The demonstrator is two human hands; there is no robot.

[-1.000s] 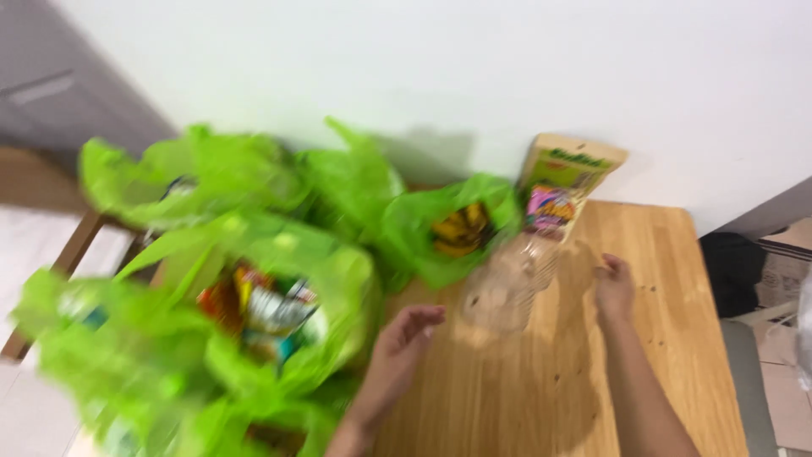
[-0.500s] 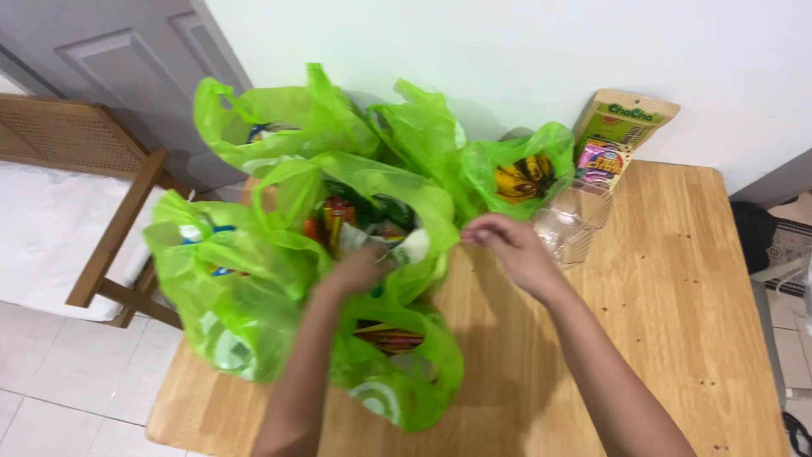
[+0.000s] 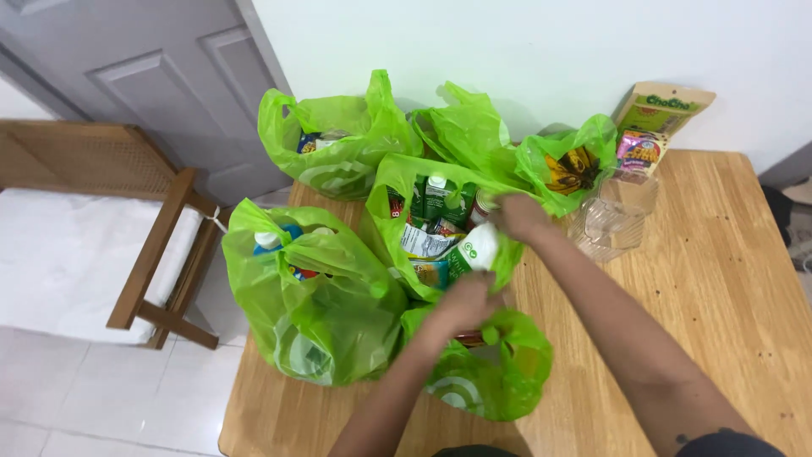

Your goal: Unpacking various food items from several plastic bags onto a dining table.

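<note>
A wooden table (image 3: 719,279) is seen from above, crowded with bright green plastic bags. At the far left, off the table at about nine o'clock, a wooden bench (image 3: 156,254) with a white cushion stands before a grey door (image 3: 161,85). At roughly eight o'clock on the table, a full bag (image 3: 317,309) is bulging, with a white cap showing at its mouth. Another bag (image 3: 338,144) is set at eleven o'clock near the wall. In the middle, an open bag (image 3: 397,182) packed with cartons and a white bottle (image 3: 474,250) is being held apart by both hands. The left hand (image 3: 465,300) is closed on the bag's near rim at about six o'clock, just above a smaller bag (image 3: 495,381) lying in front. The right hand (image 3: 520,216) is pinched on the far rim at about one o'clock, fingers curled tight on the plastic. Further right, a bag (image 3: 575,165) showing a yellow packet is found at two o'clock, with a clear plastic container (image 3: 609,224) just beside it. A tan snack pouch (image 3: 655,118) is leaned upright against the white wall.
</note>
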